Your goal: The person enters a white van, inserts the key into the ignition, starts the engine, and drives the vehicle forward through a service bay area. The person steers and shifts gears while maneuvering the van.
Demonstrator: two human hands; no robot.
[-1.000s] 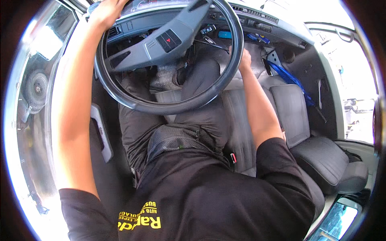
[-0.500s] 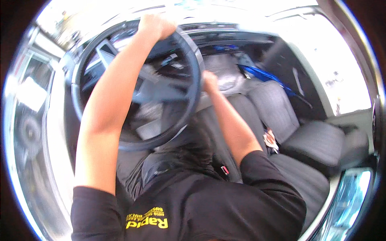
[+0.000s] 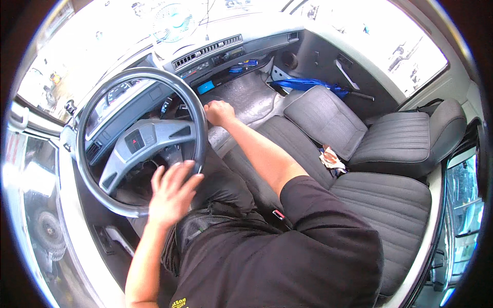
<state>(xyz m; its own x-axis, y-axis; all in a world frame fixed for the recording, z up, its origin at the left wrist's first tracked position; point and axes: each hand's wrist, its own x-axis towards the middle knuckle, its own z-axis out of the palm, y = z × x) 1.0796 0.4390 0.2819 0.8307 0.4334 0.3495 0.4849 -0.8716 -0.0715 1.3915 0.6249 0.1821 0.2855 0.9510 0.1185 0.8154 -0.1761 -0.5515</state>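
A dark steering wheel (image 3: pixel 148 134) with a grey hub fills the left middle of the view. My left hand (image 3: pixel 172 194) is over the lower right part of the rim, fingers spread and slightly blurred; contact with the rim cannot be made out. Just right of the wheel, my right hand (image 3: pixel 220 113) is closed in a fist. Whatever it grips is hidden behind the fingers. Beyond the wheel lies the dashboard (image 3: pixel 239 42), with an instrument cluster (image 3: pixel 119 93) showing through the rim.
Grey seats (image 3: pixel 380 213) stretch to my right, with a crumpled brown and white item (image 3: pixel 332 160) between them. A folded blue umbrella (image 3: pixel 308 83) lies by the far door (image 3: pixel 341 64). A small fan (image 3: pixel 174 23) stands on the dashboard. The driver's door (image 3: pixel 87 226) is close on my left.
My left hand has left the top of the rim and come down to its lower right, fingers opening. The wheel has turned. My right hand stays closed beside it. The view has shifted.
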